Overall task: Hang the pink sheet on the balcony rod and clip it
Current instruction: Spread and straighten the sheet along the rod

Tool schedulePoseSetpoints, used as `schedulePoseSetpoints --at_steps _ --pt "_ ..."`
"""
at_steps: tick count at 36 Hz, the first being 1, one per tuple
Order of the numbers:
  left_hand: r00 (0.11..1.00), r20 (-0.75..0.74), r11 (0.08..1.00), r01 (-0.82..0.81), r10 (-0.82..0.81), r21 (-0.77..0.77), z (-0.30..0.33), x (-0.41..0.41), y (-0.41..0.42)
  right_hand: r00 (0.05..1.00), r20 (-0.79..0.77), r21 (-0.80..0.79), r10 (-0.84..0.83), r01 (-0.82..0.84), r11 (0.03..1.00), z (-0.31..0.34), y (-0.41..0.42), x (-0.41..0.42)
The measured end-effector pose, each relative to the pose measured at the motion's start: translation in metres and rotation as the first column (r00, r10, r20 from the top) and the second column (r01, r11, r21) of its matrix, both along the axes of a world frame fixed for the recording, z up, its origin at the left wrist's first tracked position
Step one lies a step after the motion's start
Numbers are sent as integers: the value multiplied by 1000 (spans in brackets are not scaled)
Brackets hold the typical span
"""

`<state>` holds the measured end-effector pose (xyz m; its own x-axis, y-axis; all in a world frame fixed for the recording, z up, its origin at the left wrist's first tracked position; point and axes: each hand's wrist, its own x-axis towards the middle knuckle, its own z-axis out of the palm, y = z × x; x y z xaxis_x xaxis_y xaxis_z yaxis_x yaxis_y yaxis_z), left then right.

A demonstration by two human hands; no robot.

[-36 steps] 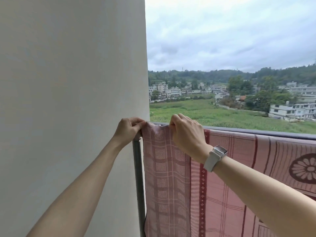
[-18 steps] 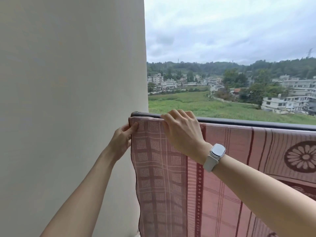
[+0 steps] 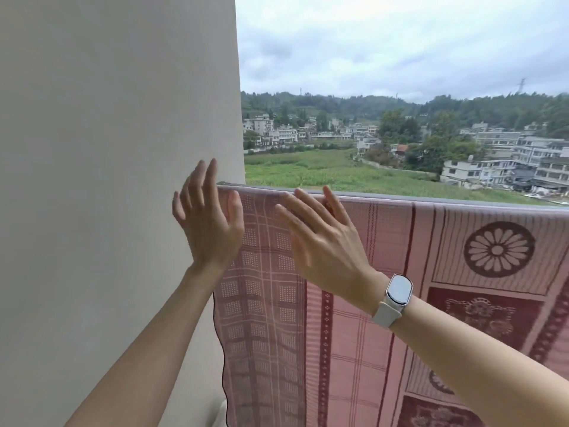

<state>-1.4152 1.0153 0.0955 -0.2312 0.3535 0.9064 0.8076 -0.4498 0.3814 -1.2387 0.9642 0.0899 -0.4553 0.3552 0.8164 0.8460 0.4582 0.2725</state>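
Both hands, left hand and right hand, fingers spread, holding nothing; pink sheet draped over rod.

The grey balcony rod carries the draped pink sheet.

Pink patterned sheet draped over grey balcony rod, unclipped

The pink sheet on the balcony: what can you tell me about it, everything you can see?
The pink sheet is a thin woven cloth, draped over the grey balcony rod and hanging flat. Its left part shows a pale check of dotted squares, then dark red stripes, and to the right a round flower medallion above dark red panels. Its left edge hangs beside the wall. No clip shows. Both hands, left hand and right hand, are open with straight fingers in front of it.
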Motion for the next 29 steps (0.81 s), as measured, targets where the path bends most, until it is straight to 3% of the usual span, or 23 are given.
schedulePoseSetpoints --at_steps 3,6,10,13,15,17,20,23,26,29 --pt "896 -443 999 4 10 32 -4 23 -9 984 -128 12 -126 128 992 -1 -5 13" --pt "777 -627 997 3 -52 -79 -15 37 -6 967 -41 -15 -250 250 968 -18 -9 26" --pt "895 -445 976 -85 -14 -201 -30 21 0 965 207 -120 -158 185 975 -63 -23 45" --pt "952 -304 958 -129 47 -256 -43 16 -10 978 165 -86 -129 144 986 -69 -36 64" --pt "936 -353 974 -82 2 -211 -51 27 -24 988 23 7 -155 155 988 -56 -43 75" --pt "863 -501 985 -24 -66 -172 -60 46 -36 968 -73 44 -240 244 969 -49 -48 89" --pt "825 -542 979 57 -157 -196 -74 81 -43 932 14 -81 -362 362 929 -72 -57 108" --pt "804 -514 953 276 -298 -121 -75 113 -54 946 55 -157 -318 323 933 -94 -75 133" --pt "772 -544 905 422 -328 53 -42 149 -69 962 -93 3 -257 258 966 -62 -92 168" --pt "778 -536 916 401 -328 22 -2 196 -77 924 -224 132 -310 344 930 -14 -105 213"
